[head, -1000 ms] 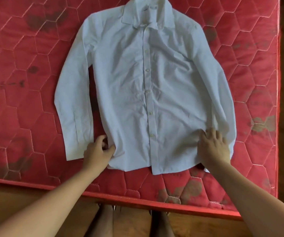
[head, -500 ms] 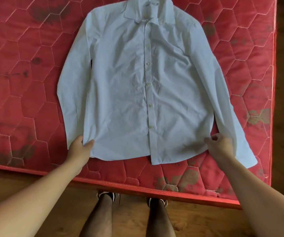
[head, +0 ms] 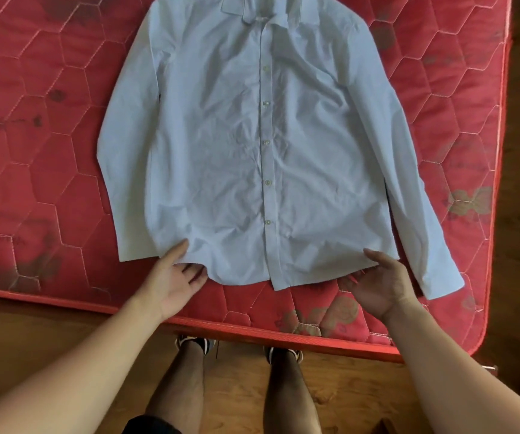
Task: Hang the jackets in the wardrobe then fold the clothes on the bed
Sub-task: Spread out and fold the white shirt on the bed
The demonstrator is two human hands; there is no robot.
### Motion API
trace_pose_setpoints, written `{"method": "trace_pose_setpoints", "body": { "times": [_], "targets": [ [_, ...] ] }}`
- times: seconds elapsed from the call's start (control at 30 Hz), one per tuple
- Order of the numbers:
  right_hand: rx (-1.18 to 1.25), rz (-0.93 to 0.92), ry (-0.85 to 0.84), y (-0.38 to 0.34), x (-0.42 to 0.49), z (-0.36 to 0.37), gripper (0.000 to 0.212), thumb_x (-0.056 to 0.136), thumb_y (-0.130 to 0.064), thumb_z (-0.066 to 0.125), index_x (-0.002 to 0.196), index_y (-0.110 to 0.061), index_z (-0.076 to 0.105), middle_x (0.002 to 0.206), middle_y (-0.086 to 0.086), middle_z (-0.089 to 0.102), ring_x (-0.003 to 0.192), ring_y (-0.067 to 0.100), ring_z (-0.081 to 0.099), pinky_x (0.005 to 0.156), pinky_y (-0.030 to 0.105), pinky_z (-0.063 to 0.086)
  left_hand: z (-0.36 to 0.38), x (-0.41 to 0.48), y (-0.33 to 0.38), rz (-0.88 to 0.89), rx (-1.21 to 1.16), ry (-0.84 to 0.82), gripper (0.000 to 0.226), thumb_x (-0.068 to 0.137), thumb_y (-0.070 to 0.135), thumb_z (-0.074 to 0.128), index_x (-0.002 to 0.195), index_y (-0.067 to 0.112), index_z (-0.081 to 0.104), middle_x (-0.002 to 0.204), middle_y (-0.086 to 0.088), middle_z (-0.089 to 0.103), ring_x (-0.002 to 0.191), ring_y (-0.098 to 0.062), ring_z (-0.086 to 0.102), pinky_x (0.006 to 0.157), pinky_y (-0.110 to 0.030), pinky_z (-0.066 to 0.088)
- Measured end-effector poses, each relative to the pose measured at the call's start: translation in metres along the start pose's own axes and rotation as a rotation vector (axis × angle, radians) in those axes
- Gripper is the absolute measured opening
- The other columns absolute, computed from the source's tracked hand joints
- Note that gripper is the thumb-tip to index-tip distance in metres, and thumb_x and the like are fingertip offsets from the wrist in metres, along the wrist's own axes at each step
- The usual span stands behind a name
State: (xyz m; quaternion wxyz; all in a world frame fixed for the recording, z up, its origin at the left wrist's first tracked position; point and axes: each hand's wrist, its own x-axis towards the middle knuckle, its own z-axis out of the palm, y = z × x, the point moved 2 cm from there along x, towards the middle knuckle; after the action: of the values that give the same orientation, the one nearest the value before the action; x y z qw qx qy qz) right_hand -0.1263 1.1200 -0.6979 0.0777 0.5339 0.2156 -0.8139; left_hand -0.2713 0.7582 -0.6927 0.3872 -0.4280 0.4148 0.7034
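From the head camera, a white long-sleeved cotton button-up shirt (head: 221, 151) lies flat and front-up on a red quilted mattress (head: 33, 151) stitched in hexagons; its collar (head: 261, 10) points away from the person and its hem lies close to the mattress's near edge; the row of small pale buttons (head: 266, 142) runs down the middle and looks fastened. The sleeve on the person's left (head: 124, 183) lies straight along the body of the shirt, touching it; the sleeve on the right (head: 421, 214) angles outward, its cuff resting near the mattress's near right corner.

The left hand (head: 171, 280) sits at the near left corner of the hem, fingers relaxed and spread, thumb laid on the fabric, gripping nothing; the right hand (head: 380, 283) mirrors it at the near right of the hem, palm turned inward, fingers loose, thumb tip touching the cloth's edge. Dark stains mark the mattress in several places. Below its edge are a brown wooden floor (head: 236, 386), two bare legs, and dark shoes (head: 194, 343).
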Motion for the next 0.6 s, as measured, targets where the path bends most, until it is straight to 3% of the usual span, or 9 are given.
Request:
{"method": "trace_pose_setpoints", "body": {
  "times": [0.07, 0.13, 0.2, 0.27, 0.33, 0.43, 0.53, 0.6],
  "targets": [
    [0.013, 0.013, -0.013, 0.014, 0.000, 0.004, 0.026, 0.064, -0.014, 0.084, 0.088, -0.008, 0.081, 0.106, 0.012, 0.073, 0.095, 0.027, 0.072, 0.099, 0.039, 0.047, 0.007, -0.003, -0.007, -0.010, 0.066, -0.048, 0.043, 0.075, 0.045, 0.084, 0.112, 0.027, 0.073, 0.107, 0.004, 0.074, 0.087, -0.010, 0.071, 0.078, -0.029, 0.047],
    [-0.051, 0.026, 0.036, 0.024, -0.002, 0.011, 0.022, 0.072, -0.017, 0.077, 0.092, -0.008, 0.080, 0.101, 0.010, 0.074, 0.087, 0.023, 0.074, 0.092, 0.036, 0.050, 0.012, -0.006, -0.011, 0.034, 0.288, -0.084, 0.042, 0.069, 0.054, 0.086, 0.107, 0.036, 0.076, 0.106, 0.011, 0.074, 0.088, -0.004, 0.066, 0.076, -0.027, 0.039],
    [-0.101, 0.038, 0.079, 0.031, -0.004, 0.017, 0.034, 0.074, -0.017, 0.075, 0.107, -0.006, 0.074, 0.101, 0.010, 0.074, 0.084, 0.021, 0.074, 0.087, 0.035, 0.050, 0.013, -0.009, -0.015, 0.150, 0.655, -0.055, 0.034, 0.071, 0.038, 0.089, 0.102, 0.037, 0.077, 0.108, 0.015, 0.075, 0.096, 0.000, 0.068, 0.084, -0.026, 0.042],
    [-0.122, 0.012, 0.082, 0.033, -0.008, 0.025, 0.043, 0.075, -0.015, 0.074, 0.117, -0.005, 0.070, 0.110, 0.010, 0.074, 0.092, 0.021, 0.074, 0.087, 0.034, 0.051, 0.014, -0.009, -0.015, 0.285, 0.881, 0.060, 0.019, 0.075, 0.019, 0.087, 0.084, 0.032, 0.077, 0.096, 0.013, 0.076, 0.102, -0.007, 0.070, 0.090, -0.025, 0.046],
    [-0.116, -0.053, 0.109, 0.034, -0.009, 0.031, 0.045, 0.080, -0.010, 0.072, 0.124, -0.004, 0.066, 0.116, 0.011, 0.074, 0.100, 0.023, 0.072, 0.084, 0.034, 0.054, 0.016, -0.010, -0.011, 0.396, 0.825, 0.151, 0.015, 0.083, 0.015, 0.079, 0.085, 0.029, 0.076, 0.095, 0.009, 0.077, 0.104, -0.015, 0.070, 0.091, -0.029, 0.050],
    [0.017, -0.111, 0.146, 0.037, -0.012, 0.034, 0.039, 0.087, -0.009, 0.065, 0.126, -0.004, 0.062, 0.110, 0.013, 0.075, 0.093, 0.027, 0.075, 0.074, 0.036, 0.060, 0.017, -0.012, -0.009, 0.418, 0.429, 0.128, 0.019, 0.092, 0.015, 0.066, 0.107, 0.023, 0.073, 0.111, 0.000, 0.077, 0.107, -0.018, 0.072, 0.091, -0.039, 0.057],
    [0.024, -0.054, 0.182, 0.047, -0.018, 0.029, 0.036, 0.093, -0.017, 0.066, 0.127, -0.007, 0.060, 0.103, 0.014, 0.077, 0.091, 0.031, 0.077, 0.072, 0.041, 0.062, 0.011, -0.014, -0.018, 0.310, 0.246, 0.217, 0.021, 0.097, 0.024, 0.059, 0.116, 0.021, 0.067, 0.109, -0.005, 0.076, 0.090, -0.021, 0.076, 0.068, -0.036, 0.061],
    [-0.004, 0.019, 0.208, 0.056, -0.021, 0.023, 0.035, 0.096, -0.025, 0.066, 0.126, -0.009, 0.060, 0.094, 0.014, 0.077, 0.088, 0.032, 0.077, 0.071, 0.042, 0.062, 0.004, -0.015, -0.030, 0.170, 0.273, 0.311, 0.023, 0.098, 0.037, 0.059, 0.112, 0.021, 0.068, 0.098, -0.006, 0.074, 0.070, -0.016, 0.069, 0.051, -0.027, 0.050]
  ]
}}
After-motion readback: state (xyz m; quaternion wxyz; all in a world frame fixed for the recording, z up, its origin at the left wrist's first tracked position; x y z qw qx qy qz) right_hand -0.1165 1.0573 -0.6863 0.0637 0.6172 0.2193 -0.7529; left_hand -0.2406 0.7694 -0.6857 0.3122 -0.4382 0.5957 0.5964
